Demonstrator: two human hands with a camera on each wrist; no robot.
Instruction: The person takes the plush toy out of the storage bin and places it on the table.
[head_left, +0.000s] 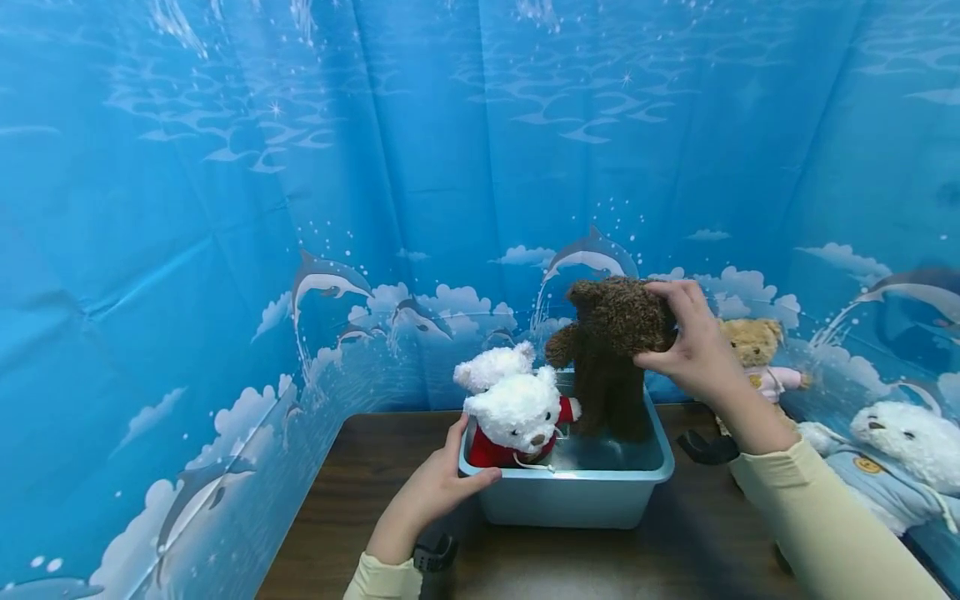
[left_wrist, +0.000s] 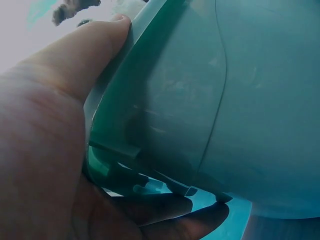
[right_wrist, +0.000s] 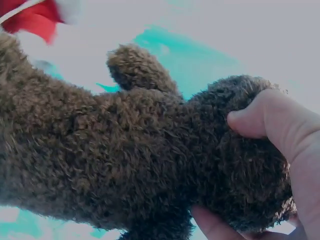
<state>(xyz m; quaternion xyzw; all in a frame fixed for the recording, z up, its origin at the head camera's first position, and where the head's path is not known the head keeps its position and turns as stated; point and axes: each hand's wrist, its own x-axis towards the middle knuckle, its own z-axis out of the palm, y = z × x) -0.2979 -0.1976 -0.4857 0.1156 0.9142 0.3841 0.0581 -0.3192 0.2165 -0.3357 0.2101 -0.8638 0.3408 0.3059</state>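
Observation:
A brown plush bear (head_left: 618, 321) is held upright by its head in my right hand (head_left: 697, 350), its lower body down inside a light blue plastic bin (head_left: 570, 500). In the right wrist view, my thumb and fingers press into the fur of the bear's head (right_wrist: 240, 165). My left hand (head_left: 431, 492) grips the bin's left front corner. The left wrist view has the thumb (left_wrist: 95, 50) over the rim and fingers beneath it. A white plush bear in red (head_left: 517, 412) sits in the bin's left part, with a paler pinkish-white plush (head_left: 491, 367) behind it.
Right of the bin are a tan plush bear (head_left: 752, 342) in a pink top and a white plush bear (head_left: 866, 467) in a light blue top. The dark wooden table (head_left: 360, 508) meets a blue dolphin-print curtain (head_left: 420, 208) at the back.

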